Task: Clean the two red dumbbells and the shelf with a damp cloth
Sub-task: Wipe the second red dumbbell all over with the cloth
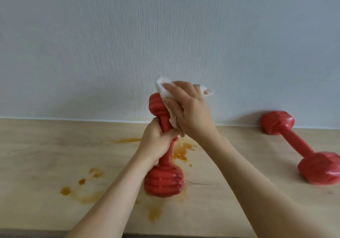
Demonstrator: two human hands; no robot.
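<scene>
A red dumbbell (pixel 164 179) stands almost upright on the light wooden shelf (pixel 46 164), its lower head on the board. My left hand (pixel 158 142) grips its handle. My right hand (pixel 187 111) holds a white cloth (pixel 165 88) wrapped over the dumbbell's upper head and the top of the handle. The second red dumbbell (pixel 301 145) lies flat at the right, one head against the wall.
Orange-brown stains (pixel 181 152) are smeared on the shelf around and left of the upright dumbbell, with drops (pixel 65 191) nearer the front. A pale textured wall (pixel 165 35) rises behind the shelf. The shelf's front edge (pixel 36 231) runs along the bottom.
</scene>
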